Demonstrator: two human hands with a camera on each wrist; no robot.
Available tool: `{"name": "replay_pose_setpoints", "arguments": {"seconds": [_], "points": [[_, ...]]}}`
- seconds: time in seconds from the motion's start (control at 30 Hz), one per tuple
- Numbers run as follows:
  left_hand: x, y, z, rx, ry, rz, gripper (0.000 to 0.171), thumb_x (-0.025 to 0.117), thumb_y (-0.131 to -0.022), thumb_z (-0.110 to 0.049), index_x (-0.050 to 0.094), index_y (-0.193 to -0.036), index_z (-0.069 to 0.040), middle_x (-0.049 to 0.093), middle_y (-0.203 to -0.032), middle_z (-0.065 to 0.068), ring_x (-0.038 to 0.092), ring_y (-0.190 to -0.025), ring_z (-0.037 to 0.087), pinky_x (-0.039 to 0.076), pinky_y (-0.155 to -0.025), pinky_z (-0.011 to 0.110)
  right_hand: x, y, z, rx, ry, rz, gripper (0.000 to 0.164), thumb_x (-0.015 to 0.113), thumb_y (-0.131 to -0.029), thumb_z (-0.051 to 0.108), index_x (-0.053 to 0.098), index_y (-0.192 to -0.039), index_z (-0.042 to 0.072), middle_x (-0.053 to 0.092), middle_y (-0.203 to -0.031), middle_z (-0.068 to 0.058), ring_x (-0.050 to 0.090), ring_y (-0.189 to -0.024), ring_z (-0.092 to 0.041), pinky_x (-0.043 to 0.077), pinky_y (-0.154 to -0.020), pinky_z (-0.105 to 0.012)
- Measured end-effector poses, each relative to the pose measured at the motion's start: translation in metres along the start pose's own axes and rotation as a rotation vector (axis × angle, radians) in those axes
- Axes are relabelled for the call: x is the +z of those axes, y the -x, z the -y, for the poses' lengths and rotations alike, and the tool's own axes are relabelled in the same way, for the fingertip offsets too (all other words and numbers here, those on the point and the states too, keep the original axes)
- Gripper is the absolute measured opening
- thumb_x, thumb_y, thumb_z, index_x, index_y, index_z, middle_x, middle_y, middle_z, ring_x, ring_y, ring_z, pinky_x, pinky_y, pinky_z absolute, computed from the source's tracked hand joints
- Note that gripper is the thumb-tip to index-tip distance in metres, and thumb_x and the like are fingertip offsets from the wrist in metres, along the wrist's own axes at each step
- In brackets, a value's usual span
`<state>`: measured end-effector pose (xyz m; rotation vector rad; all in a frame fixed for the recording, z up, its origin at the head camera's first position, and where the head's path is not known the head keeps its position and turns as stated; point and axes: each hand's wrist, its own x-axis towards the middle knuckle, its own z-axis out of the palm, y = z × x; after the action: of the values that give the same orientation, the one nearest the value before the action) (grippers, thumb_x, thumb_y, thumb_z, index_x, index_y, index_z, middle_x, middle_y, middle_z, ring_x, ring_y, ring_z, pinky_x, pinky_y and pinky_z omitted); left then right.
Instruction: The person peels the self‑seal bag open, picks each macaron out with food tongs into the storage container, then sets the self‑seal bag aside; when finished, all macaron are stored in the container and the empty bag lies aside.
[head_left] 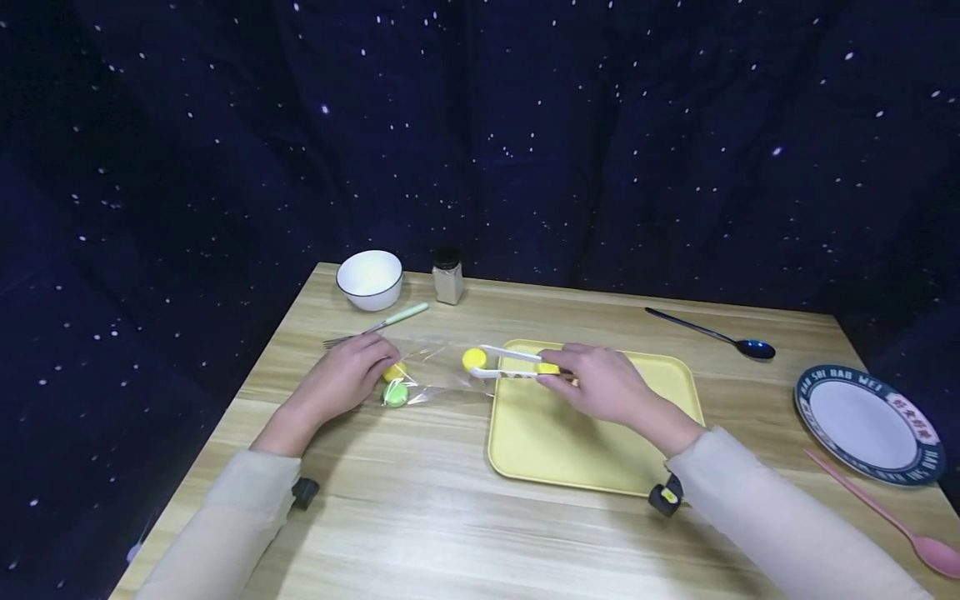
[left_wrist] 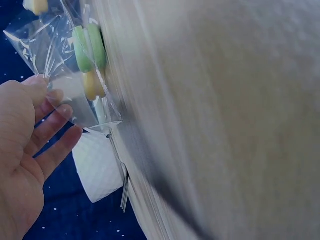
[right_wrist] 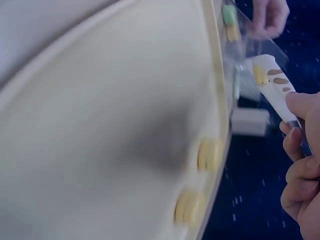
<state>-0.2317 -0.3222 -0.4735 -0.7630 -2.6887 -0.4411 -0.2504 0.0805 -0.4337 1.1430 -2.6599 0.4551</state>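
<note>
My left hand (head_left: 345, 372) pinches the edge of a clear plastic bag (left_wrist: 60, 65) between thumb and fingers. Inside the bag lie a green macaron (head_left: 395, 394) and a yellow one (left_wrist: 94, 85). White-ended tongs (head_left: 504, 374) are gripped in my right hand (head_left: 600, 382), their tips pointing left over the bag. Between those tips sits a yellow macaron (head_left: 474, 359), just past the left edge of the yellow tray (head_left: 585, 454). Two more yellow macarons, one nearer (right_wrist: 190, 207) and one farther (right_wrist: 210, 155), rest along the tray's edge in the right wrist view.
Behind the left hand are a fork (head_left: 405, 314), a white bowl (head_left: 371, 281) and a black-lidded jar (head_left: 448, 279). A dark spoon (head_left: 750, 348) lies beyond the tray. To the right are a dark-rimmed plate (head_left: 862, 425) and a pink spoon (head_left: 870, 502).
</note>
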Motion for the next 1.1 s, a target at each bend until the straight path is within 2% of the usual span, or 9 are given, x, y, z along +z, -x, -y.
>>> {"name": "replay_pose_setpoints", "arguments": {"seconds": [0.17,0.3,0.43,0.47,0.6,0.73,0.83,1.1], "points": [[0.000,0.003,0.002,-0.010,-0.002,-0.011,0.006,0.061,-0.094,-0.017,0.066,-0.098,-0.019,0.061,-0.097,-0.007,0.058,-0.102,0.018,0.044,-0.095,0.042,-0.028,0.043,-0.022,0.041,0.004,-0.063,0.035,0.062,-0.091,0.042,0.068,-0.116,0.018,0.060,-0.081,0.011,0.053,-0.062,-0.004,0.043,-0.051,-0.026],[0.000,0.005,0.004,-0.005,0.000,-0.015,0.006,0.061,-0.094,-0.018,0.065,-0.099,-0.018,0.061,-0.096,-0.008,0.058,-0.098,0.016,0.045,-0.092,0.041,-0.044,0.085,-0.041,0.093,-0.010,-0.104,0.034,0.067,-0.089,0.034,0.067,-0.117,0.014,0.058,-0.080,0.010,0.047,-0.058,-0.004,0.041,-0.048,-0.023],[0.000,0.009,0.004,-0.014,0.001,0.004,0.007,0.059,-0.095,-0.017,0.065,-0.099,-0.017,0.058,-0.093,-0.009,0.056,-0.090,0.013,0.046,-0.086,0.040,-0.052,0.127,-0.058,0.163,-0.031,-0.131,0.037,0.072,-0.086,0.026,0.067,-0.117,0.008,0.066,-0.088,0.002,0.047,-0.058,-0.004,0.041,-0.045,-0.021],[0.000,0.010,0.004,-0.018,0.003,0.012,0.007,0.059,-0.095,-0.017,0.065,-0.099,-0.017,0.057,-0.093,-0.009,0.055,-0.089,0.013,0.046,-0.085,0.039,-0.053,0.137,-0.061,0.173,-0.022,-0.142,0.037,0.073,-0.085,0.026,0.068,-0.117,0.007,0.068,-0.092,-0.003,0.052,-0.061,-0.005,0.045,-0.047,-0.023],[0.000,0.012,0.004,-0.038,-0.006,0.029,0.007,0.059,-0.095,-0.017,0.065,-0.100,-0.017,0.055,-0.094,-0.011,0.054,-0.089,0.010,0.046,-0.086,0.037,-0.056,0.169,-0.071,0.231,0.020,-0.149,0.040,0.076,-0.082,0.027,0.068,-0.115,0.006,0.069,-0.103,-0.011,0.057,-0.065,-0.010,0.050,-0.052,-0.030],[-0.001,0.010,0.003,-0.044,-0.007,0.028,0.007,0.060,-0.095,-0.018,0.065,-0.100,-0.018,0.056,-0.096,-0.012,0.055,-0.092,0.010,0.047,-0.086,0.036,-0.053,0.186,-0.077,0.289,0.035,-0.111,0.041,0.074,-0.084,0.031,0.068,-0.115,0.005,0.068,-0.105,-0.015,0.065,-0.075,-0.021,0.054,-0.060,-0.041],[-0.001,0.007,0.002,-0.031,0.005,0.016,0.007,0.061,-0.095,-0.017,0.065,-0.100,-0.018,0.057,-0.095,-0.011,0.056,-0.091,0.010,0.047,-0.086,0.036,-0.050,0.191,-0.080,0.295,0.033,-0.089,0.042,0.073,-0.085,0.033,0.068,-0.114,0.004,0.068,-0.106,-0.017,0.067,-0.086,-0.032,0.054,-0.067,-0.049],[-0.002,0.002,-0.002,-0.019,0.012,0.011,0.007,0.060,-0.095,-0.016,0.065,-0.099,-0.017,0.057,-0.095,-0.010,0.056,-0.092,0.010,0.047,-0.086,0.036,-0.041,0.193,-0.084,0.289,0.042,-0.067,0.043,0.072,-0.085,0.037,0.069,-0.114,0.006,0.068,-0.106,-0.017,0.066,-0.090,-0.036,0.054,-0.070,-0.051]]}}
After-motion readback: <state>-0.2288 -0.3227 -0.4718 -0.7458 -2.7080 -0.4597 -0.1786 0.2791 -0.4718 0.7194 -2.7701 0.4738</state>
